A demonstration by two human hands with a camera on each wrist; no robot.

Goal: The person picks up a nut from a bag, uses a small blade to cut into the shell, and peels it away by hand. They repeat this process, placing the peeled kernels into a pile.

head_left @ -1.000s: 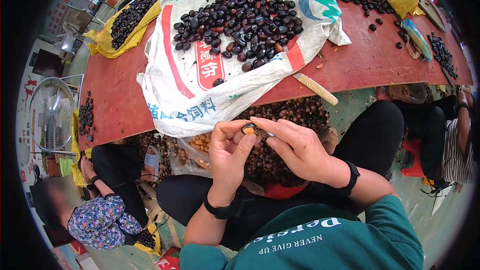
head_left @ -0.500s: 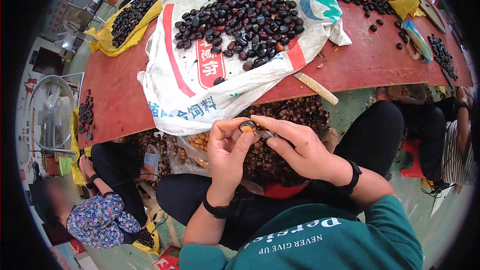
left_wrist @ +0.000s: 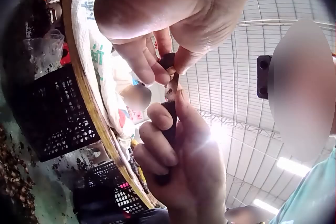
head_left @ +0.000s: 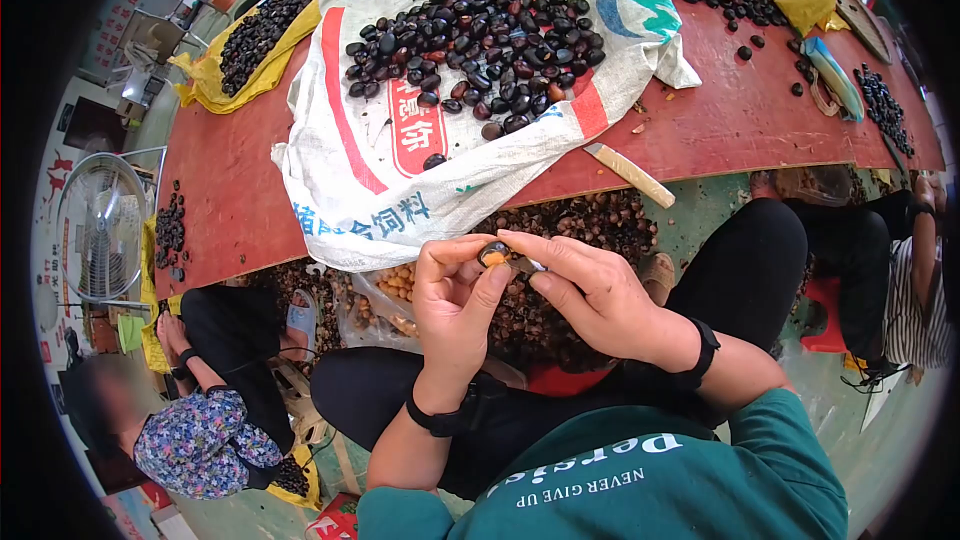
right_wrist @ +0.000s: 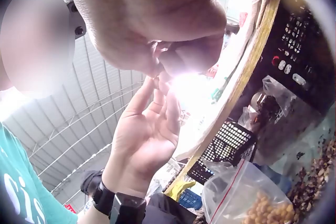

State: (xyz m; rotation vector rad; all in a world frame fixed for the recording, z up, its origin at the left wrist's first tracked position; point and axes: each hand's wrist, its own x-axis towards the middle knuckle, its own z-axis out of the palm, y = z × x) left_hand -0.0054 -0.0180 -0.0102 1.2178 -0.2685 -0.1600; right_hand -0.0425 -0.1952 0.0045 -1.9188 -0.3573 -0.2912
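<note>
In the head view the left hand (head_left: 452, 305) pinches a dark nut (head_left: 493, 254) between thumb and fingers, an orange patch showing on its surface. The right hand (head_left: 610, 302) grips a small knife (head_left: 524, 265), its blade against the nut. The left wrist view shows the knife's dark handle (left_wrist: 169, 124) inside the curled fingers of the right hand (left_wrist: 197, 166), and the nut (left_wrist: 167, 61) at the left fingertips. From the right wrist, the right hand (right_wrist: 152, 19) covers the knife and nut, with the left hand (right_wrist: 144, 134) below.
Dark nuts (head_left: 500, 40) lie heaped on a white sack (head_left: 330, 130) over the red table (head_left: 720, 130). Near its edge rests another knife (head_left: 632, 176). Below are shells (head_left: 600, 225) and a bag of peeled kernels (right_wrist: 268, 211). Other people sit at both sides.
The knife blade has shifted slightly against the nut, and the nut has turned a little in the left fingers. Both hands stay in nearly the same place.
</note>
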